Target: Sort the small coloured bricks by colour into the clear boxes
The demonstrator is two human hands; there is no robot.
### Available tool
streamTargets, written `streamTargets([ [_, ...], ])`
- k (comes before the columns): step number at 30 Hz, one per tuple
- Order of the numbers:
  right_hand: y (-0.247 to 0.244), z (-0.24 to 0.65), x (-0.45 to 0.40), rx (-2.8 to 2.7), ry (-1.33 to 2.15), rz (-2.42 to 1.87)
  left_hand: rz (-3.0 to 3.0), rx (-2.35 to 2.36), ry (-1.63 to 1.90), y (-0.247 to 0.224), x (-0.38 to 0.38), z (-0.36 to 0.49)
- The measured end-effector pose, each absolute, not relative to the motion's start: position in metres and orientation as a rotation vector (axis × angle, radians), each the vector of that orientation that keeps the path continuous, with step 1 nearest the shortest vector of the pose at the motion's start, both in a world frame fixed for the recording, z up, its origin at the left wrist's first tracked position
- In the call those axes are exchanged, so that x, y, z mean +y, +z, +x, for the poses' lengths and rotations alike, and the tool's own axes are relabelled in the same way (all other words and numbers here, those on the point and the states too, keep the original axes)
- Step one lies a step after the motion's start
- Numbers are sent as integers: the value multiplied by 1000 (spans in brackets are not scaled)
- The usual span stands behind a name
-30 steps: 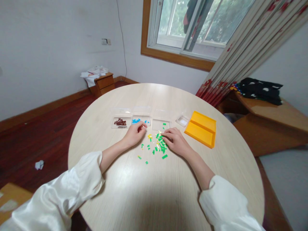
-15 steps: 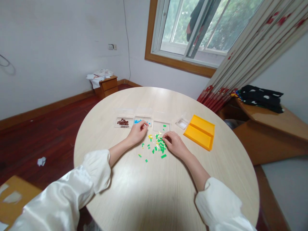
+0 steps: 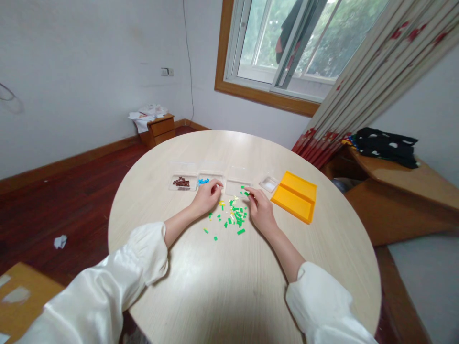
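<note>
My left hand rests at the front edge of the clear tray with blue bricks. Its fingers are curled together, and whatever they hold is too small to make out. My right hand is over the near right corner of another clear tray, pinching a small green brick between thumb and fingertips. A couple of green pieces lie in that tray. Between my hands a loose pile of green bricks is spread on the table, mixed with pale pieces and a few yellow bricks.
A clear tray of brown bricks stands at the left of the row. To the right are a small clear box and an open yellow case. The round table has a curved edge. Behind it are a window and curtain.
My right hand has moved from the pile up and away to the clear tray, now with a green brick in its fingertips. The left hand has hardly moved.
</note>
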State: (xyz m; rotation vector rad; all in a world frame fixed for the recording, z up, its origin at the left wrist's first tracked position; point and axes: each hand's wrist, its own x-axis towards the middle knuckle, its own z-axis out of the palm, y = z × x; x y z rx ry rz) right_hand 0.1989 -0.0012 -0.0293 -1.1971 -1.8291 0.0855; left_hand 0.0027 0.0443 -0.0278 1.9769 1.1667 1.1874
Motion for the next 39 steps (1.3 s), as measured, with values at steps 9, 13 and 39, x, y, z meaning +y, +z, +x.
streamTargets([
  [9,-30,198,0,-1790,89,-1206,1933,1185,1169,-25,44,1],
  [13,-28,196,-2,-1728,153,-1259,1935,1190,1157,-22,42,0],
  [39,-23,197,0,-1376,298,-1330,1980,1166,1115,-24,40,-3],
])
